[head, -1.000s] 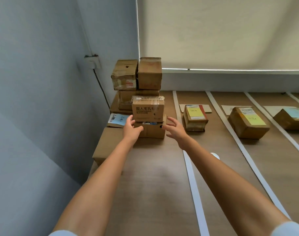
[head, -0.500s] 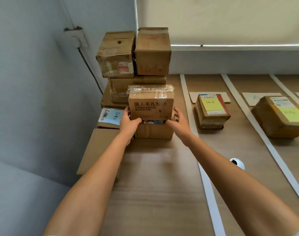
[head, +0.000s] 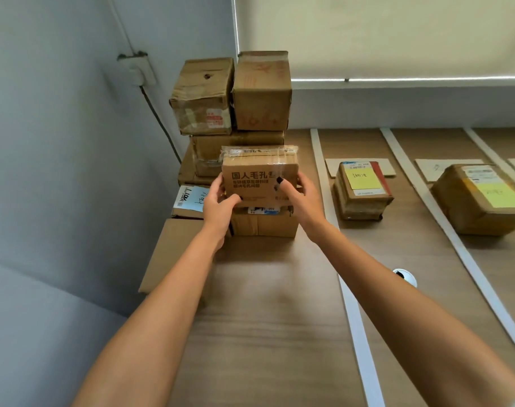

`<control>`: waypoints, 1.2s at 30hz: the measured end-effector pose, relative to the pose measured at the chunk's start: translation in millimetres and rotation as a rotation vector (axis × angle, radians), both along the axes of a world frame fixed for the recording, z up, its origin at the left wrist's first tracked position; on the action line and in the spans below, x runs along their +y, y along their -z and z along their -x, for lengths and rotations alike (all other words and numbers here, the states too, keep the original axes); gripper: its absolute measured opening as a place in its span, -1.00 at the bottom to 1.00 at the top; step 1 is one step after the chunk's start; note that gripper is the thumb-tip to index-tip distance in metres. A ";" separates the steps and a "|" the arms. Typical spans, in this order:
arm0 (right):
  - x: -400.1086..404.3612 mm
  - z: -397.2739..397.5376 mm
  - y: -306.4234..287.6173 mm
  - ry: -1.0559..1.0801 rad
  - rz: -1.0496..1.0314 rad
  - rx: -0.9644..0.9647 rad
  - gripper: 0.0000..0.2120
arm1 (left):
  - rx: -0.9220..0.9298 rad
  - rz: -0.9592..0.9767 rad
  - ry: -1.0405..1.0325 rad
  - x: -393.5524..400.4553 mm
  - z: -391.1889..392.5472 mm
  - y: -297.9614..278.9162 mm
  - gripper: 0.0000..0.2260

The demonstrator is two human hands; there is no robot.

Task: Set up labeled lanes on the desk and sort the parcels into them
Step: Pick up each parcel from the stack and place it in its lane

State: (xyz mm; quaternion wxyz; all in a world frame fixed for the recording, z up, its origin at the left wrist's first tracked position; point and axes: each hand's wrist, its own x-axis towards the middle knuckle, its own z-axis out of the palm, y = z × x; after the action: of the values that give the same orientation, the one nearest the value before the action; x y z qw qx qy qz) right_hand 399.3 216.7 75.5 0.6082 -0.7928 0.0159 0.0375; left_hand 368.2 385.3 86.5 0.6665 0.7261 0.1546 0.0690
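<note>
At eleven o'clock on the wood-grain bench (head: 279, 304), a person's left hand (head: 221, 201) and right hand (head: 301, 198) clasp a small brown cardboard parcel printed with black characters (head: 257, 176), fingers curled round its two sides; that grip holds it atop a lower brown box with a blue-and-white label (head: 263, 223) at the front of the unsorted stack. Behind it rise two taped upright cartons (head: 235, 95). White tape strips (head: 356, 318) already mark lanes toward one and two o'clock, where a parcel bearing a yellow note (head: 361, 189) and a larger parcel with a yellow sticker (head: 482, 198) lie sorted beside card labels (head: 386, 168). Lanes appear laid; most parcels seemingly remain to sort. Half a second earlier the thumbs sat lower at the parcel's base; they now press higher on its front face, and the view has closed in.
</note>
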 end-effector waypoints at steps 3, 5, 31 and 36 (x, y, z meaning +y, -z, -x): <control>-4.2 21.8 -30.5 -0.002 -0.057 -0.003 -0.34 | -0.015 0.052 0.004 -3.3 17.9 -20.9 -0.52; -10.0 38.6 -48.2 -0.017 -0.110 -0.003 -0.39 | -0.030 0.095 0.005 -6.9 33.2 -34.8 -0.56; -79.0 207.6 -94.6 0.130 -0.347 0.095 -0.33 | -0.062 0.323 -0.011 -78.2 202.7 -104.5 -0.71; -83.0 237.3 -104.8 0.135 -0.337 0.075 -0.68 | 0.029 0.319 -0.032 -83.9 219.7 -94.9 -0.77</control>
State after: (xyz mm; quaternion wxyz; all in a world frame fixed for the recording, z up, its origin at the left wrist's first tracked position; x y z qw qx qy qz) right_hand 162.1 133.7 180.3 0.7325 -0.6748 0.0854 0.0283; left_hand 148.5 301.4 181.4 0.7700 0.6093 0.1846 0.0437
